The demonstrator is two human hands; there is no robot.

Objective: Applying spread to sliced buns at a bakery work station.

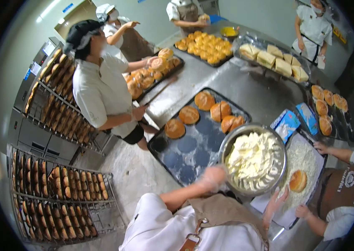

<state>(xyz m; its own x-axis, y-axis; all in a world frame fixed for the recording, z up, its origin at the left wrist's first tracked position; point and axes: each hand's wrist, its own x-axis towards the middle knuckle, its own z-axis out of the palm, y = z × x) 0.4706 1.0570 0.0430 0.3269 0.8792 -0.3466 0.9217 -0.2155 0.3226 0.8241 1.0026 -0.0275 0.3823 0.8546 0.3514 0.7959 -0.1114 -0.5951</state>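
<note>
My left hand [213, 176], in a clear plastic glove, is smeared by motion beside the steel bowl [222, 155]; whether it holds anything is hidden. Thick pale cream [254, 161] is heaped in that bowl. Over the near edge of the powder tray [321, 164], my gloved right hand [275, 205] has its fingers stretched out, with nothing seen in them. A golden round bun [298, 180] is at the white powder, just beyond those fingers. To the left of the bowl, a black baking tray [157, 144] carries several buns [188, 115], some cut, beside bare round hollows.
At right a co-worker's hands [304, 212] touch the powder tray. Blue packets [286, 125] lie behind it. Trays of yellow pastries [204, 46], sandwich blocks [275, 58] and buns [327, 100] stand farther off. Another person [101, 83] handles bread at left, near loaded racks [60, 184].
</note>
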